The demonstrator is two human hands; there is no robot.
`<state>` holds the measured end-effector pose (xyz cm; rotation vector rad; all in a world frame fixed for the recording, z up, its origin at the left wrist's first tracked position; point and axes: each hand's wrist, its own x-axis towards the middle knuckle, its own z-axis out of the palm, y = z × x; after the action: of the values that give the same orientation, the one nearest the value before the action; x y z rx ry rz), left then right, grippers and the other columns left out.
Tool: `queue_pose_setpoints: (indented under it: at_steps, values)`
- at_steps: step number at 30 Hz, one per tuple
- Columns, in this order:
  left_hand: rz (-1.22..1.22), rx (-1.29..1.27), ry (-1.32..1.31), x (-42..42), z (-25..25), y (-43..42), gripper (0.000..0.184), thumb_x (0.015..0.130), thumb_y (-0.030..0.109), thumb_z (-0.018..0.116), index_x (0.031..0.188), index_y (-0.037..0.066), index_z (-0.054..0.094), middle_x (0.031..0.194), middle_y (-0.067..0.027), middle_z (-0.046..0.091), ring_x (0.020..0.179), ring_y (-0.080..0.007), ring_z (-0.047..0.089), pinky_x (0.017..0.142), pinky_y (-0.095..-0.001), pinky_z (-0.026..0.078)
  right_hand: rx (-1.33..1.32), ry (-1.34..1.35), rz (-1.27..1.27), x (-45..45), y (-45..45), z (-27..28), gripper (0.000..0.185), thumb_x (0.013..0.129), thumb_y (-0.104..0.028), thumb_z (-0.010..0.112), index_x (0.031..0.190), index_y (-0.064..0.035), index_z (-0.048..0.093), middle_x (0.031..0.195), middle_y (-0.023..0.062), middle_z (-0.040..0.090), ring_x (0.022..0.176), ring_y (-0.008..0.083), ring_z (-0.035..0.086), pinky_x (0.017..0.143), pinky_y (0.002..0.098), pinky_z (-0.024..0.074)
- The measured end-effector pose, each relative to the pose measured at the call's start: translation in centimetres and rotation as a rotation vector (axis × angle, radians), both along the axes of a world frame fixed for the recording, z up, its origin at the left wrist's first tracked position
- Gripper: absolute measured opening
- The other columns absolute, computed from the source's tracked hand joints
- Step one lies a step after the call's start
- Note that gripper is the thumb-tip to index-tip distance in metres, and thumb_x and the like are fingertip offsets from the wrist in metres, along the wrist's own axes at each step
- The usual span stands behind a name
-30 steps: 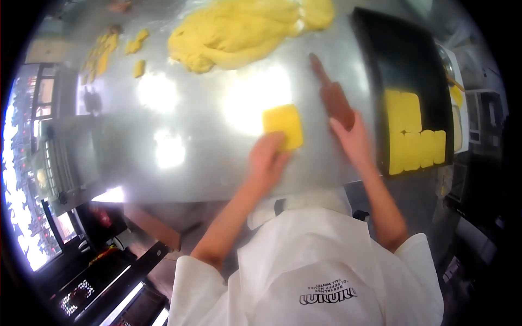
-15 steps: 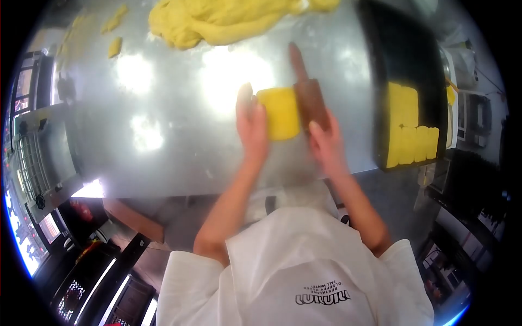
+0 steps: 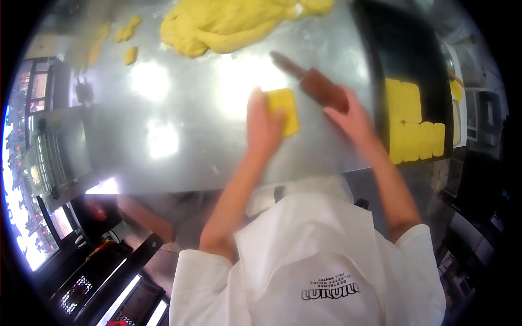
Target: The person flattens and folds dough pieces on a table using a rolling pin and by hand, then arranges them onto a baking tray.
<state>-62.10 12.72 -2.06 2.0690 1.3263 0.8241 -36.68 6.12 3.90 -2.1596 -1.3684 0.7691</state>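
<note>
A small flat piece of yellow dough (image 3: 291, 111) lies on the metal worktop in front of me. My left hand (image 3: 263, 124) grips its left side, with the thumb over the top face and the other fingers partly hidden. To the right, my right hand (image 3: 353, 117) is wrapped around the near end of a brown wooden rolling pin (image 3: 322, 88). The pin slants, its far handle pointing up and left, and it is apart from the dough piece.
A large mound of yellow dough (image 3: 223, 27) sits at the worktop's (image 3: 201, 157) far side, with small scraps (image 3: 130, 55) left of it. On the right, a black tray (image 3: 399, 57) carries several flat dough pieces (image 3: 402, 103) set side by side.
The rolling pin has swung right, off the dough's edge, and now slants more. My left hand has moved from beside the dough piece onto it, thumb on top.
</note>
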Motion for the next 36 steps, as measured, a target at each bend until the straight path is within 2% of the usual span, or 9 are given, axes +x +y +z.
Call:
queue_pose_setpoints:
  at_steps: [3,5,9,12,19,23,28,32,36]
  values:
    - [0.273,0.135,-0.199,-2.9,3.7,0.4,0.040,0.107,0.021,0.055,0.139,-0.002,0.058,0.136,-0.0259,0.060,0.130,-0.0440,0.054,0.108,-0.0459,0.043,0.038,0.015,0.335,0.7,0.7,0.7,0.071,0.087,-0.046,0.081,0.146,-0.0196,0.052,0.121,0.0166,0.073,0.105,0.0412,0.071,0.091,0.0453,0.0555]
    - [0.164,0.149,0.030,-6.9,2.9,1.9,0.026,0.107,0.022,0.056,0.112,0.000,0.068,0.110,-0.0216,0.066,0.109,-0.0426,0.060,0.093,-0.0480,0.047,0.031,-0.034,0.626,-0.1,2.2,2.9,0.072,0.086,-0.049,0.080,0.146,-0.0208,0.053,0.118,0.0150,0.074,0.102,0.0401,0.071,0.088,0.0450,0.0560]
    - [0.031,0.271,0.409,-6.5,1.3,4.2,0.042,0.107,0.027,0.054,0.073,0.004,0.064,0.072,-0.0162,0.061,0.075,-0.0416,0.059,0.069,-0.0548,0.044,-0.019,-0.184,0.659,-2.7,6.9,0.3,0.067,0.092,-0.060,0.068,0.143,-0.0192,0.056,0.099,0.0147,0.076,0.090,0.0392,0.072,0.078,0.0465,0.0562]
    - [0.067,0.195,0.449,-5.2,2.4,6.2,0.046,0.108,0.031,0.051,0.071,0.004,0.060,0.070,-0.0205,0.060,0.072,-0.0446,0.059,0.066,-0.0567,0.044,0.034,-0.068,0.446,-2.3,10.2,-1.0,0.071,0.091,-0.065,0.064,0.143,-0.0165,0.055,0.094,0.0165,0.076,0.088,0.0399,0.072,0.076,0.0471,0.0562]
    - [0.163,0.213,0.373,-7.2,-1.3,1.0,0.044,0.106,0.027,0.053,0.068,0.005,0.056,0.068,-0.0192,0.057,0.067,-0.0421,0.056,0.061,-0.0527,0.043,0.090,-0.213,0.664,-3.7,3.1,-0.5,0.083,0.084,-0.066,0.073,0.148,-0.0182,0.052,0.096,0.0152,0.076,0.086,0.0378,0.073,0.075,0.0468,0.0561]
    - [0.116,0.217,0.399,-6.1,0.6,4.2,0.042,0.105,0.026,0.055,0.067,0.006,0.056,0.067,-0.0178,0.057,0.065,-0.0398,0.056,0.059,-0.0507,0.042,-0.026,-0.078,0.437,-3.4,7.1,-1.0,0.090,0.080,-0.067,0.077,0.150,-0.0181,0.051,0.097,0.0155,0.076,0.084,0.0367,0.073,0.076,0.0472,0.0565]
    - [0.069,0.260,0.321,-8.0,-1.0,-0.5,0.040,0.105,0.026,0.056,0.070,0.007,0.058,0.069,-0.0157,0.057,0.064,-0.0382,0.055,0.060,-0.0504,0.044,0.171,-0.231,0.650,-3.8,1.3,-1.1,0.092,0.077,-0.065,0.082,0.150,-0.0176,0.052,0.096,0.0157,0.075,0.084,0.0384,0.073,0.076,0.0451,0.0566]
    - [0.113,0.017,0.506,-7.1,0.4,1.1,0.040,0.106,0.029,0.055,0.075,0.004,0.062,0.075,-0.0171,0.061,0.074,-0.0389,0.060,0.067,-0.0498,0.046,-0.080,-0.016,0.423,-4.0,3.2,0.1,0.080,0.080,-0.059,0.082,0.143,-0.0147,0.059,0.099,0.0159,0.075,0.085,0.0322,0.073,0.079,0.0424,0.0566]
    - [0.069,-0.057,0.094,-5.2,3.7,6.8,0.033,0.107,0.030,0.056,0.098,0.000,0.067,0.095,-0.0230,0.067,0.090,-0.0436,0.063,0.082,-0.0495,0.050,-0.106,0.421,-0.019,-0.7,6.3,-1.9,0.061,0.093,-0.054,0.073,0.136,-0.0123,0.065,0.104,0.0149,0.074,0.091,0.0271,0.072,0.084,0.0378,0.0556]
